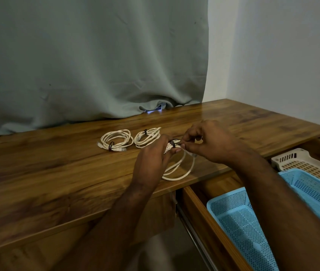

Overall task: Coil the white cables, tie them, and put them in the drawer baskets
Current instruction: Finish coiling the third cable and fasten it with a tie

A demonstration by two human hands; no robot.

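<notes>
- Head view: two white cables are done. The first coil (115, 140) and the second coil (147, 137) lie side by side on the bench (57, 173), each with a dark tie.
- The left hand (153, 159) holds the third coil (176, 169). The right hand (208, 141) fingers pinch its dark tie (172, 143).
- Nothing is in the baskets yet, as far as I can see: the blue basket (233, 218) and the white basket (309, 165) wait in the open drawer (198, 210).
- A grey-green curtain (88, 59) hangs behind, and a white wall (282, 55) is on the right.

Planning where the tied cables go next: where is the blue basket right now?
In the head view the blue basket sits in the open drawer at lower right, below the desk's front edge, with the white basket just behind it.
</notes>
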